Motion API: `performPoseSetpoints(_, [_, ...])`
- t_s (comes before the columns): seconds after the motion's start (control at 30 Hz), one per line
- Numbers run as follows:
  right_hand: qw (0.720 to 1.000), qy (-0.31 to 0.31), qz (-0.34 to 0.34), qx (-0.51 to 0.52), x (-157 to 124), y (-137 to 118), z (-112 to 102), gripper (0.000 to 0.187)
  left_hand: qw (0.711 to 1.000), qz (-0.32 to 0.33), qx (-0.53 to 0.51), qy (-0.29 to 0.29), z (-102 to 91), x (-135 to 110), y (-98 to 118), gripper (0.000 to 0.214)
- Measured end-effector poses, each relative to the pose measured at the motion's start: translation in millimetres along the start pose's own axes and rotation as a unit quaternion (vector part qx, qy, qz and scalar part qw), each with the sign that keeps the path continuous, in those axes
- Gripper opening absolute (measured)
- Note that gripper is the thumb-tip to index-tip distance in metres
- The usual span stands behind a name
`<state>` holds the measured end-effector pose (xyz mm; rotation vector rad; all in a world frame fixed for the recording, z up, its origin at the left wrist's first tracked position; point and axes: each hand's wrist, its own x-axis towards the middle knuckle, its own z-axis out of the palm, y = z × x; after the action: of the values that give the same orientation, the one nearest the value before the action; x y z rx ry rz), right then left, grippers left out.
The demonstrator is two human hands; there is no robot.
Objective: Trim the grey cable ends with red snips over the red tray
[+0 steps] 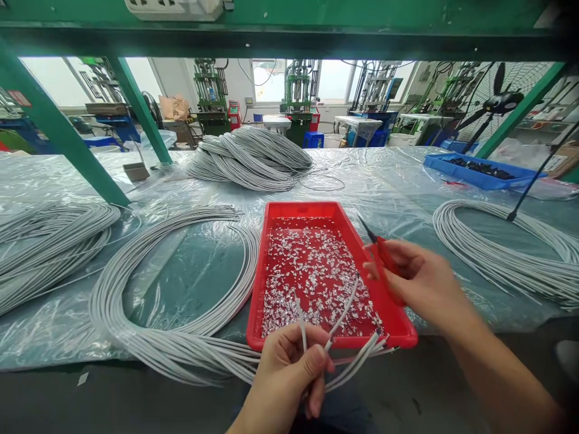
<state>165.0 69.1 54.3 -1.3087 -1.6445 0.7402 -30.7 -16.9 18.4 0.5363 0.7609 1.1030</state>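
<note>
Near the bottom middle, my left hand (294, 367) pinches white cables between thumb and fingers, and two thin ends (346, 310) fan upward over a red tray. More cable ends (359, 361) stick out to the right just beyond its fingers. My right hand (420, 280) is wrapped around a pair of red-handled snips (384, 259) at the tray's right side. Their dark, narrow tip points up and left, apart from the cables; motion blurs the handles. Many small silvery scraps lie in the red tray (257, 301).
Coiled white cables (108, 301) lie left of the tray, with another bundle (27, 259) farther left. A large cable heap (253, 157) sits behind, and one coil (479, 241) lies right. A blue tray (479, 172) holds black parts. Green frame posts (67, 132) rise from the plastic-covered table (384, 181).
</note>
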Motion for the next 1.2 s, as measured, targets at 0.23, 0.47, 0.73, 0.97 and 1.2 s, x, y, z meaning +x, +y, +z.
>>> performPoseSetpoints(0.23, [0.944, -0.162, 0.121, 0.261, -49.4, -25.4, 15.6, 0.026, 0.988, 0.038, 0.140, 0.048, 10.7, 1.9, -7.9, 0.042])
performPoseSetpoints(0.47, [0.873, -0.240, 0.226, 0.360, -55.6, -22.5, 22.2, 0.035, 0.956, 0.192, 0.208, 0.075, 12.2, -0.1, -13.1, 0.017])
performPoseSetpoints(0.73, [0.830, -0.208, 0.240, 0.459, -67.8, -5.7, 31.4, 0.034, 0.959, 0.170, 0.217, 0.060, 12.8, -3.0, -10.5, 0.029])
performPoseSetpoints(0.97, [0.911, -0.178, 0.104, 0.358, -73.5, -8.5, 30.1, 0.020, 0.989, 0.007, 0.140, -0.042, 4.9, -1.0, -4.2, 0.046])
performPoseSetpoints(1.2, [0.966, 0.025, -0.071, 0.248, -74.7, -20.6, 51.7, 0.025, 0.989, 0.006, 0.075, -0.130, -11.3, 11.1, -10.3, 0.044])
